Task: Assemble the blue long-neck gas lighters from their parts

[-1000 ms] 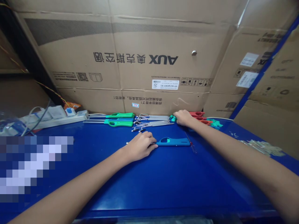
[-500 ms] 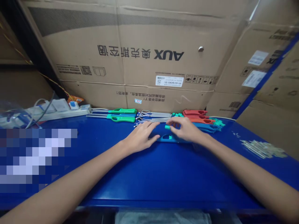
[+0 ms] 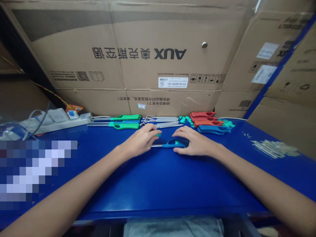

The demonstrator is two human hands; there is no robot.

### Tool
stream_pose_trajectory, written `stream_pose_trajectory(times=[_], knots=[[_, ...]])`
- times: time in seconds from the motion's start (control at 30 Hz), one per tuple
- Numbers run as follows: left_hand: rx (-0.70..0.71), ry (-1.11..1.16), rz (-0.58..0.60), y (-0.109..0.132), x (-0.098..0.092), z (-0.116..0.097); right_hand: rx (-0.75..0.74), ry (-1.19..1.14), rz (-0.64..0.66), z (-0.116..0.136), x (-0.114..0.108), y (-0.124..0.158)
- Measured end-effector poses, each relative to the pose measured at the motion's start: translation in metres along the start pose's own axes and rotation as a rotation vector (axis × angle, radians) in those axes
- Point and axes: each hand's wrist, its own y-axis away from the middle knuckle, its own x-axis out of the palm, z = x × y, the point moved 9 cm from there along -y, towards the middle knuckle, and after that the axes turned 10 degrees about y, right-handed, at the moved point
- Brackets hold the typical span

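Note:
A blue lighter handle (image 3: 169, 145) with a thin metal rod lies in front of me, its rod pointing left. My left hand (image 3: 139, 141) is closed by the rod, and a small teal plastic piece (image 3: 158, 135) shows at its fingertips. Around the rear of the handle, my right hand (image 3: 196, 141) curves with thumb and fingers apart. Behind the hands are loose metal rods with white wires (image 3: 166, 120) and more small teal pieces (image 3: 186, 120).
Green and blue long-nosed lighters (image 3: 127, 126) lie at the back left, beside a white power strip (image 3: 64, 123). Red, orange and blue handles (image 3: 204, 122) are stacked at the back right. Small metal parts (image 3: 271, 149) form a pile farther right. Cardboard (image 3: 138, 75) stands behind the blue table (image 3: 148, 187).
The teal piece has gone from my right hand to my left fingertips. My right hand has opened by the blue handle, and the metal rod now shows at its left end.

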Motion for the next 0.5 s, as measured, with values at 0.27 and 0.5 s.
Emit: stream_pose_trajectory(times=[0.27, 0.5], knots=[[-0.178, -0.098, 0.057, 0.005, -0.025, 0.041, 0.063, -0.025, 0.148, -0.015, 0.016, 0.003], [-0.262, -0.125, -0.3, 0.014, -0.065, 0.06, 0.051, 0.072, -0.055, -0.028, -0.017, 0.001]])
